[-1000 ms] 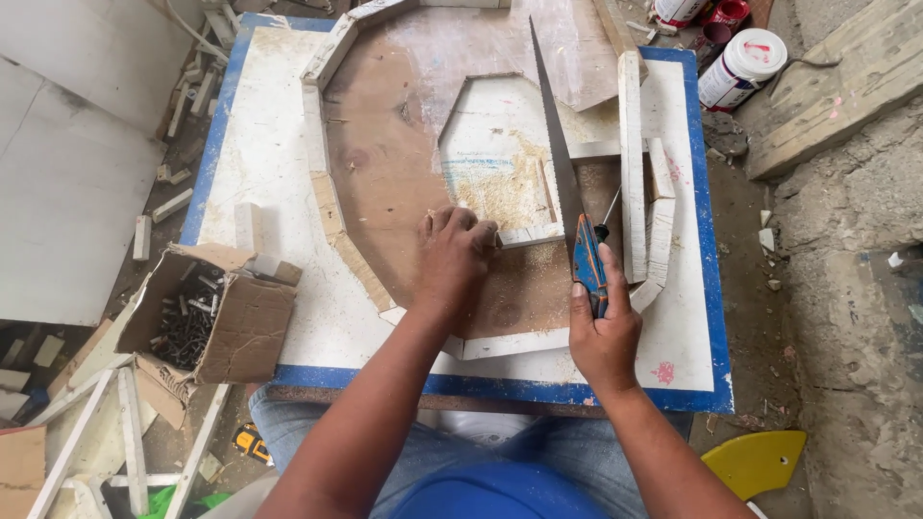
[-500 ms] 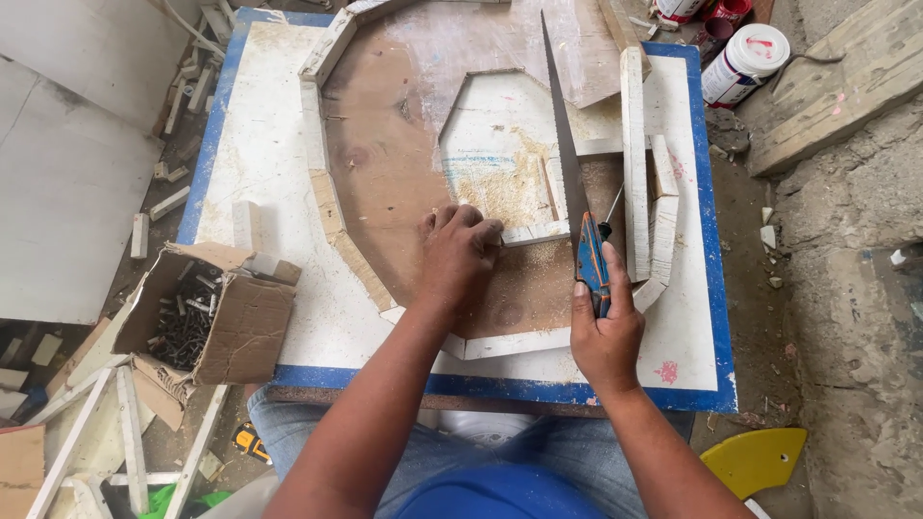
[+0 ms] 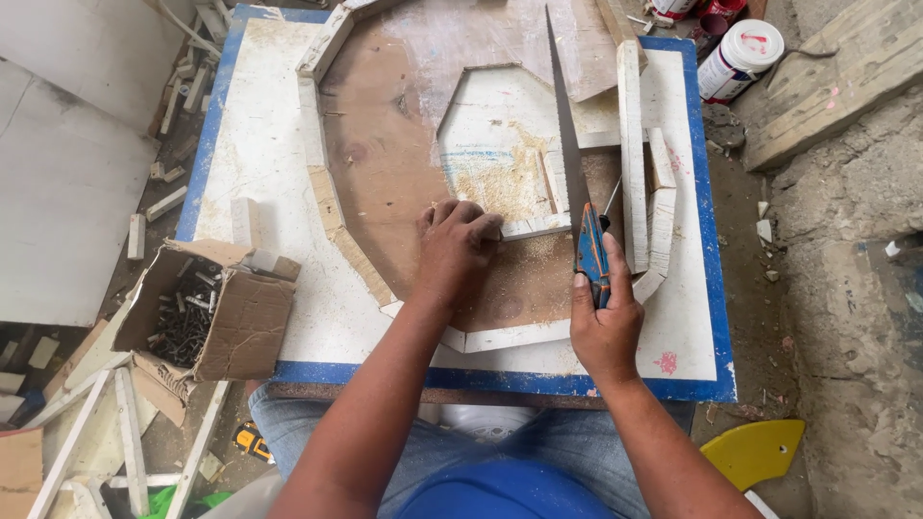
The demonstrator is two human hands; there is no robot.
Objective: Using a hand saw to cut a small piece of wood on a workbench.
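1. A handsaw (image 3: 569,144) stands on edge over a brown plywood panel (image 3: 385,163), blade running away from the person, its teeth beside a short white wood strip (image 3: 534,227).
2. The right hand (image 3: 604,322) is clamped around the saw's blue and orange handle (image 3: 590,252).
3. The left hand (image 3: 454,252) lies palm down on the panel, fingers together, their tips pressing the near end of that strip.
4. Sawdust (image 3: 495,187) covers the white octagonal opening cut in the panel.
5. White wood strips (image 3: 630,154) frame the panel's edges, to the right of the blade.
6. All this rests on a white counter (image 3: 260,144) with a blue border.
7. At the counter's left corner sits an open cardboard box (image 3: 207,308) of dark screws.
8. A white tub (image 3: 735,60) stands on the floor beyond the far right corner.
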